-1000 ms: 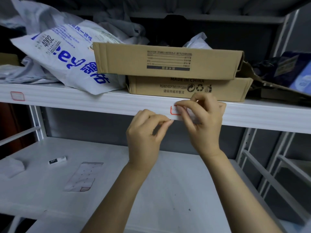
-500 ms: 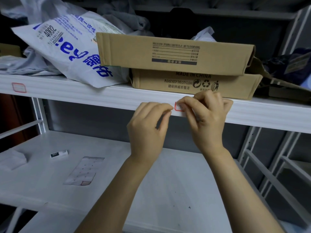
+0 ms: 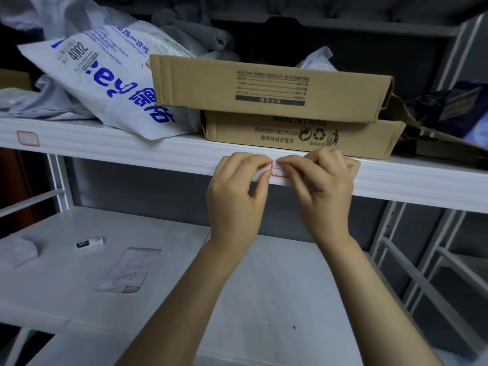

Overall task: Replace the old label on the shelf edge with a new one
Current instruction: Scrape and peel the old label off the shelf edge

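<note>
A small red-bordered label (image 3: 277, 171) with handwriting sits on the white shelf edge (image 3: 158, 157), just below the cardboard boxes. My left hand (image 3: 237, 199) pinches at its left end, where a white strip shows under the fingertips. My right hand (image 3: 326, 186) has its fingertips curled over the label's top and right part, hiding most of it. I cannot tell whether the label is stuck flat or partly lifted.
Another red-bordered label (image 3: 28, 138) is on the same edge at far left. Two stacked cardboard boxes (image 3: 269, 88) and a printed plastic bag (image 3: 105, 75) crowd the upper shelf. On the lower shelf (image 3: 264, 299) lie a label sheet (image 3: 129, 270), a small white stick (image 3: 89, 243) and crumpled paper (image 3: 18, 250).
My left hand rose from below the shelf edge and closed in on the label's left end. My right hand stayed on the label. The camera moved closer and tilted down slightly.
</note>
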